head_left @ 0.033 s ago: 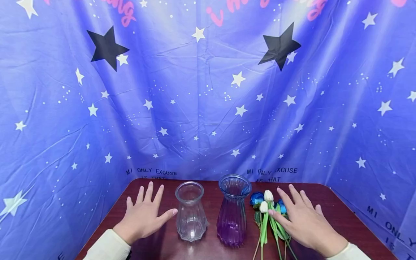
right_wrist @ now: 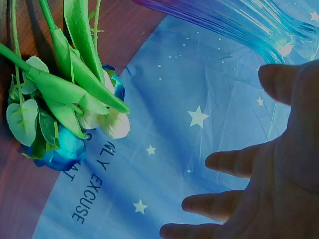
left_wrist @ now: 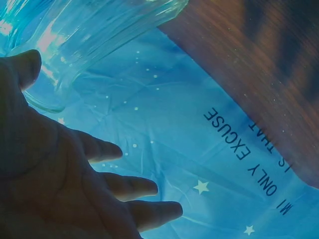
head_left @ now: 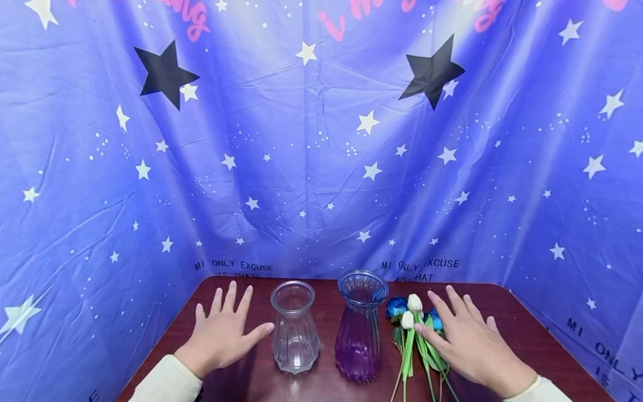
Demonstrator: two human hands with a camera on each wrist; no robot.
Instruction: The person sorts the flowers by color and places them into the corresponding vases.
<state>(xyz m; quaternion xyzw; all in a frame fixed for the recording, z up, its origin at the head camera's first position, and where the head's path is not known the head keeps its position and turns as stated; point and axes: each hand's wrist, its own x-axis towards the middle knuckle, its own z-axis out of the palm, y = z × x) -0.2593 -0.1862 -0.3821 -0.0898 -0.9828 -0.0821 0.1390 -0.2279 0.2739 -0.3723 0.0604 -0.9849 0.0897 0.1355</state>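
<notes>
In the head view a clear glass vase stands upright left of centre, and a taller blue-and-purple glass vase stands to its right. My left hand is spread with straight fingers beside the clear vase, its thumb tip near the glass; whether they touch I cannot tell. Artificial flowers lie right of the purple vase: white tulips and blue roses with green stems. My right hand, fingers spread, is over the right side of the flowers and covers part of them. Both palms hold nothing in the wrist views.
A dark red wooden table with rounded far corners carries everything. Blue-violet cloth printed with stars and lettering hangs behind the table and along both sides.
</notes>
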